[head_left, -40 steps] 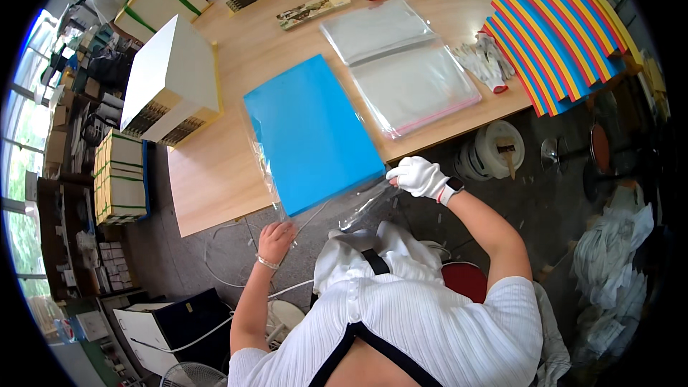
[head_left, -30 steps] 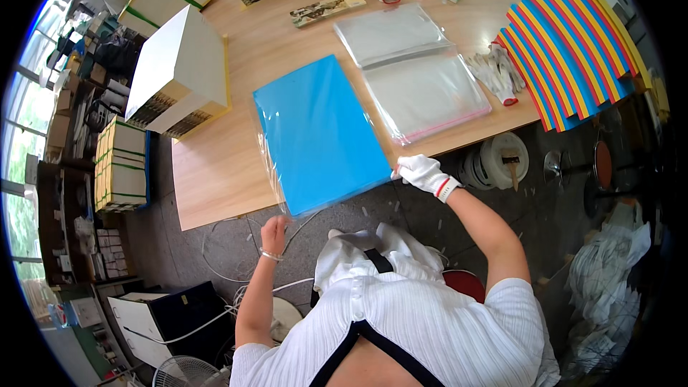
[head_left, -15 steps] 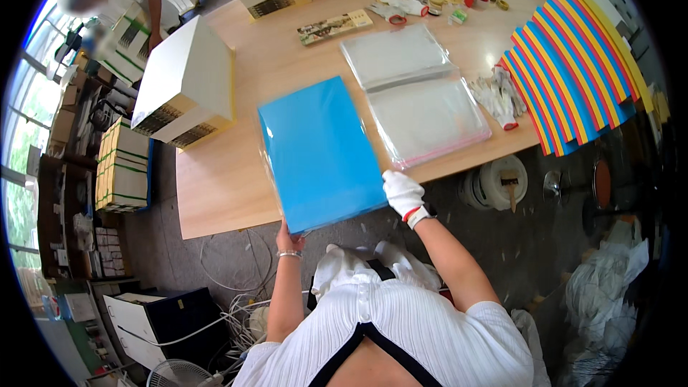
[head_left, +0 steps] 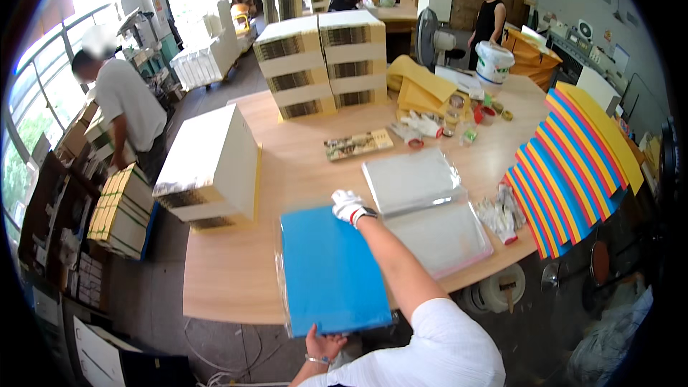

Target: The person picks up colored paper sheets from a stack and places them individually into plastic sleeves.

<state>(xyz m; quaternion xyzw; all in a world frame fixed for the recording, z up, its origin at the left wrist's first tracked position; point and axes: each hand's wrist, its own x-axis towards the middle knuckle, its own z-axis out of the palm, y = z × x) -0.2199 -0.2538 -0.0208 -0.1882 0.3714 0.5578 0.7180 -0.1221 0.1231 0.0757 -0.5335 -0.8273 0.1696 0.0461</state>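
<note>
A blue sheet stack in a clear plastic bag (head_left: pixel 330 269) lies on the wooden table (head_left: pixel 236 272) at its near edge. My left hand (head_left: pixel 322 346), bare, grips the bag's near bottom edge. My right hand (head_left: pixel 349 206), in a white glove, rests on the bag's far top corner, the arm stretched across it. To the right of the blue stack lie clear plastic bags (head_left: pixel 426 201) in a flat pile.
A tall white paper stack (head_left: pixel 211 168) stands left. Bundled stacks (head_left: pixel 319 64) sit at the back, fanned coloured sheets (head_left: pixel 573 172) on the right, small items (head_left: pixel 444 125) and a white bucket (head_left: pixel 493 63) beyond. A person (head_left: pixel 122 111) stands left, another person (head_left: pixel 489 18) far back.
The view has tilted up from my lap to the table. My right hand moved from the blue stack's near right corner to its far top corner; my left stays at the near edge.
</note>
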